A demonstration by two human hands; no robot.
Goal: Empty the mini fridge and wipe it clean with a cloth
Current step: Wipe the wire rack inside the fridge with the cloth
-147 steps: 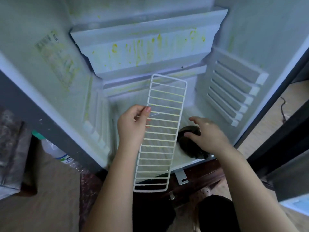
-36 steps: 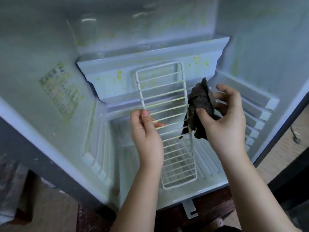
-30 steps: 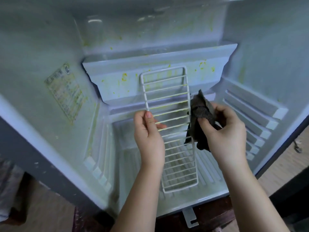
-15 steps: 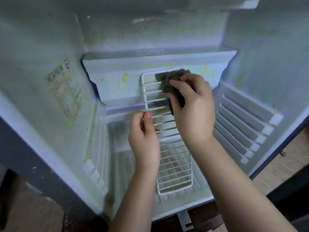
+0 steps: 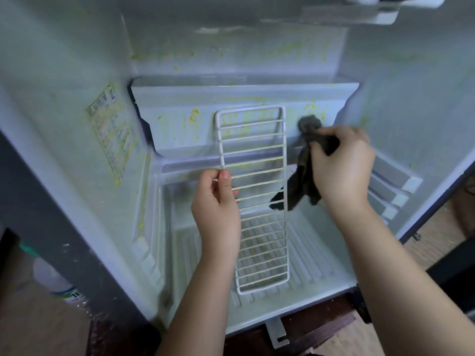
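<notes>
Since the open mini fridge (image 5: 411,86), smooth white plastic with a ribbed floor, is flecked with yellow-green smears (image 5: 194,116), grime could merely be spread about. Its long wire rack (image 5: 259,183), stood on end at centre, is pinched at its 9 o'clock edge by the left hand (image 5: 218,206) and could twist loose. At 3 o'clock, a limp dark cloth (image 5: 303,181) is clenched by curled fingers of the right hand (image 5: 341,170).

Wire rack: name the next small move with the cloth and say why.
Probably bring the cloth onto the wire rack's upper right rail and wipe downward. The left hand pinches the rack's left rail, holding it upright inside the fridge. The right hand grips the cloth just right of the rack, and yellowish residue shows on several bars.
</notes>
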